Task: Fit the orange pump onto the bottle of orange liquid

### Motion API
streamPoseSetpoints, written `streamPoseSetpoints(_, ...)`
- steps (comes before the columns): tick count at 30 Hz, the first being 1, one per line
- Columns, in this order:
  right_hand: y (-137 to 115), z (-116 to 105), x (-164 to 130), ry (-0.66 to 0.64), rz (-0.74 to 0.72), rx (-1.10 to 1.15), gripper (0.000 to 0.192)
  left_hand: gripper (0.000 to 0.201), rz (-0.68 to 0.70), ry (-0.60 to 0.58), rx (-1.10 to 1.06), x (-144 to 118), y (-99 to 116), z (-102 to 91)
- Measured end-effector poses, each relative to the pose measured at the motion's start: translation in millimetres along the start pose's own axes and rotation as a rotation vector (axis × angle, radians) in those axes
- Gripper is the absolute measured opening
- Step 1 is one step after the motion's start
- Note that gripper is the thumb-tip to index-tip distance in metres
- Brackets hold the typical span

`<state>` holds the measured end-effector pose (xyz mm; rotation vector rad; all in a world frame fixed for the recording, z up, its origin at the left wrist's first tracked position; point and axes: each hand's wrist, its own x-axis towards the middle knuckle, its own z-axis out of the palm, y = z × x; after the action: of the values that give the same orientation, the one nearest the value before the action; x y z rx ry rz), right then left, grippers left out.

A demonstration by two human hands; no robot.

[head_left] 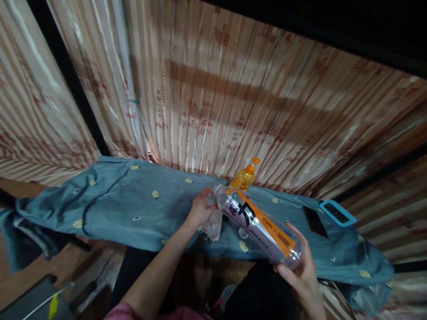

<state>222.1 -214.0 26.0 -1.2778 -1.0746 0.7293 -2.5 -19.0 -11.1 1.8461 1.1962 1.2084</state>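
Observation:
A large clear plastic bottle with a silver and orange label is tilted over the cloth-covered table, its neck end to the upper left. My right hand grips its base. My left hand is closed at the neck end, where its fingertips are partly hidden by clear plastic. Below this hand, a crumpled whitish rag reaches down over the blue-green cloth; I cannot tell whether the hand holds it too. Just behind the bottle stands a yellow pump bottle with an orange pump head. A small round pale piece lies under the bottle.
A dark phone and a light-blue framed device lie at the right on the patterned tablecloth. A striped curtain hangs along the back, with black frame poles around. A dark grey object is on the floor, lower left.

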Motion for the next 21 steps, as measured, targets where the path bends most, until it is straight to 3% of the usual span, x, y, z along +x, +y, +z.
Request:
streamPoseSetpoints(9,-2,-3,-5,0.035,0.072,-0.009,0.108,0.038,0.053,-0.012,-0.015,-2,-9,1.4)
streamPoseSetpoints(21,-11,11,-8,0.070,-0.022,-0.146,0.094,0.044,0.036,-0.043,-0.046,1,-19,-2.3)
